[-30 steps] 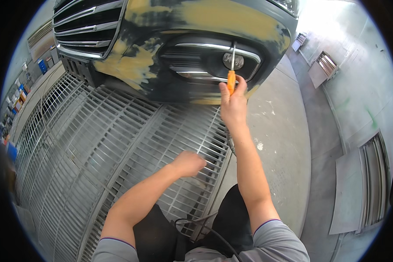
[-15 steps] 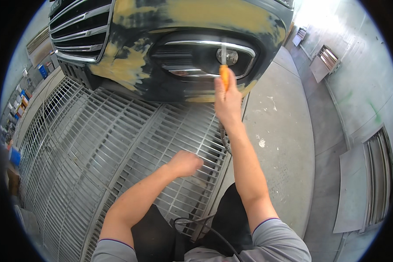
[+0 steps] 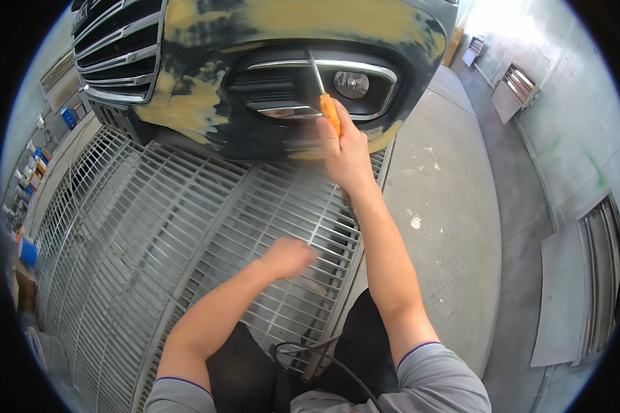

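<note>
My right hand grips an orange-handled air blow gun, its thin metal tube pointing up and a little left. The tube crosses in front of the chrome-edged fog lamp recess of a car bumper. The round fog lamp sits just right of the tube. Over the floor grating my left hand is curled into a slightly blurred fist; the inside of the fist is hidden.
Yellow filler patches mark the dark bumper beside a chrome grille. Metal grating covers the floor at left. A black hose loops between my legs. Flat panels lean on the right wall; bottles and cans line the left.
My right hand and the blow gun have moved left, away from in front of the fog lamp, and the tube now tilts left. My left hand stays nearly in place.
</note>
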The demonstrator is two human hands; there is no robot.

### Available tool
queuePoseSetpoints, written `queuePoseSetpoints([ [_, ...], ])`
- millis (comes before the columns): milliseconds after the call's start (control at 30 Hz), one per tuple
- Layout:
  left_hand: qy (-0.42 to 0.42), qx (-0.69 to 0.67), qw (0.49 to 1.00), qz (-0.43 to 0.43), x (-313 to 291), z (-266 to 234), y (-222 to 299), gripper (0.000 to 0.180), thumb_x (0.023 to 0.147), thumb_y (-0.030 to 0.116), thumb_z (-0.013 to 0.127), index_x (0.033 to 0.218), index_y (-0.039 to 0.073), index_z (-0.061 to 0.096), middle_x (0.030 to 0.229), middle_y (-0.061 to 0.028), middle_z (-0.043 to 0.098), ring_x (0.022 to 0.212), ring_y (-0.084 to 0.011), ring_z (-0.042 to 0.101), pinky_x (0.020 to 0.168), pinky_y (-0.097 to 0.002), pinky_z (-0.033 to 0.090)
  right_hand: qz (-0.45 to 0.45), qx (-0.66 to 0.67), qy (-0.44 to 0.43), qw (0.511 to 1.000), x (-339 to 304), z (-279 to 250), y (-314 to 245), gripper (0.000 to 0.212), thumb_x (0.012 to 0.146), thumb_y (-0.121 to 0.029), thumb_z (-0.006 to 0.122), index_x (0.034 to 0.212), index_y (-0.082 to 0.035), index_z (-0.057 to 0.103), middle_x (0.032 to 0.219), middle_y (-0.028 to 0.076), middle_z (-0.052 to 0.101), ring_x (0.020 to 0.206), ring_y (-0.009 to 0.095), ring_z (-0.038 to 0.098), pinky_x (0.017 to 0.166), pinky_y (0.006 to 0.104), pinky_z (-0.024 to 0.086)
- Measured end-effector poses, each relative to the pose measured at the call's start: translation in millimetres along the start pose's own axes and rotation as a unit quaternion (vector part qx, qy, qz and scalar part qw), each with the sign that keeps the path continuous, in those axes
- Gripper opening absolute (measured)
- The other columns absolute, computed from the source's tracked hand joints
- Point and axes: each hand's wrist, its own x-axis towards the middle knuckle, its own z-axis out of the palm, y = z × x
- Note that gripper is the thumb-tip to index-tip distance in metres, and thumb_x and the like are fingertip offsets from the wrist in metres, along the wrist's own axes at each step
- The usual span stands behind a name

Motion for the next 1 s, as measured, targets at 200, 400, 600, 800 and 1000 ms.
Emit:
queuePoseSetpoints([
  [200,-0.014,-0.016,1.000,0.015,4.4,-1.8,4.1,0.011,0.090,0.017,0.063,0.085,0.013,0.071,0.085,-0.0129,0.075,0.084,-0.0387,0.073,0.074,-0.0545,0.057,0.052,-0.026,0.067,0.996,-5.4,-26.3,23.3,0.055,0.110,-0.049,0.057,0.150,-0.011,0.055,0.099,0.028,0.075,0.096,0.052,0.073,0.083,0.0505,0.057],
  [400,-0.003,-0.015,1.000,0.019,5.5,0.8,3.9,0.007,0.087,0.015,0.064,0.082,0.012,0.070,0.084,-0.0112,0.075,0.083,-0.0373,0.073,0.072,-0.0528,0.057,0.106,-0.022,0.125,0.986,-2.6,-58.2,51.7,0.057,0.111,-0.047,0.056,0.151,-0.006,0.057,0.103,0.021,0.076,0.094,0.034,0.074,0.087,0.0437,0.057],
  [600,0.014,-0.023,0.999,0.022,3.8,3.7,0.0,0.003,0.081,0.011,0.068,0.078,0.011,0.066,0.081,-0.0077,0.073,0.079,-0.0348,0.071,0.068,-0.0501,0.055,0.167,0.059,0.121,0.977,-15.6,-89.4,67.1,0.055,0.113,-0.045,0.055,0.152,-0.006,0.058,0.073,0.002,0.060,0.065,0.010,0.057,0.060,0.0291,0.049],
  [800,0.020,-0.020,0.999,0.026,4.8,9.0,-1.8,0.004,0.082,0.012,0.069,0.078,0.012,0.067,0.083,-0.0073,0.074,0.079,-0.0339,0.072,0.068,-0.0494,0.057,0.214,0.011,0.092,0.972,-25.4,-101.4,70.0,0.054,0.113,-0.047,0.054,0.151,-0.008,0.059,0.066,0.000,0.057,0.058,0.009,0.056,0.055,0.0284,0.046],
  [1000,0.007,-0.020,0.999,0.027,8.7,7.6,0.9,0.006,0.085,0.014,0.069,0.079,0.012,0.068,0.085,-0.0075,0.074,0.080,-0.0342,0.073,0.069,-0.0503,0.057,0.238,-0.058,0.066,0.967,-42.6,-102.6,91.2,0.053,0.112,-0.047,0.055,0.150,-0.009,0.061,0.069,0.003,0.062,0.063,0.013,0.062,0.062,0.0329,0.051],
])
